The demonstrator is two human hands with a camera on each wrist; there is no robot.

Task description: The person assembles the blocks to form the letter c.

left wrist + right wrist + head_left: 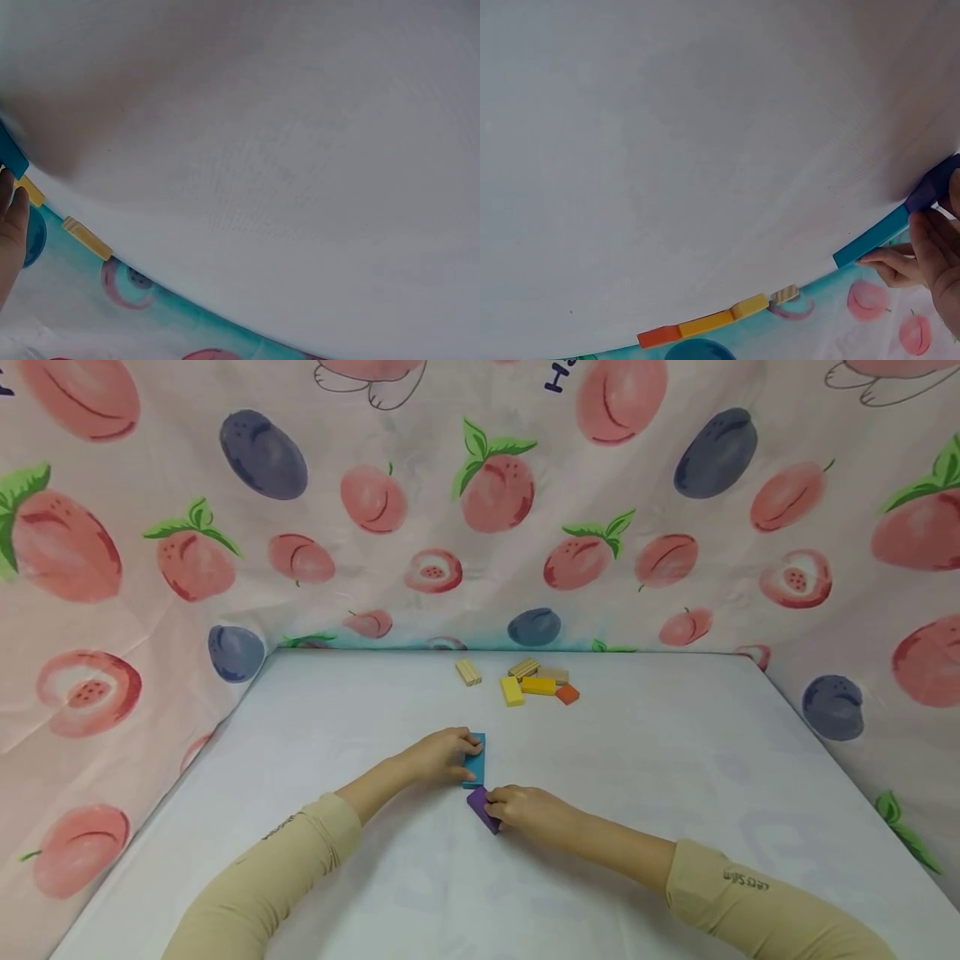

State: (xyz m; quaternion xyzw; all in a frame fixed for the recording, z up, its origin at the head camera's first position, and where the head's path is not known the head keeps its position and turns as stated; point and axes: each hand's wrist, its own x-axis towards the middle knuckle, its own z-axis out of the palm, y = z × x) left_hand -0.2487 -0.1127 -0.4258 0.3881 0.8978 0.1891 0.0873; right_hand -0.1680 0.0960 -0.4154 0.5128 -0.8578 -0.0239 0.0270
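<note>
A flat blue block point(476, 762) lies on the white table, its long side pointing away from me. My left hand point(442, 754) holds it from the left, with thumb and fingers on it. Just nearer to me, a purple block point(482, 808) lies at a slant, its far end close to the blue block's near end. My right hand point(536, 814) pinches the purple block from the right. In the right wrist view the blue block point(871, 238) and the purple block point(928, 186) appear end to end; whether they touch I cannot tell. The left wrist view catches only part of the left hand point(11, 225).
Farther back lie a striped wooden block point(468, 672), another striped one point(523, 667), a plain wooden block point(555, 675), a yellow block point(512, 692), an amber block point(538, 686) and an orange block point(567, 694). A fruit-printed cloth point(465, 552) rises behind the table.
</note>
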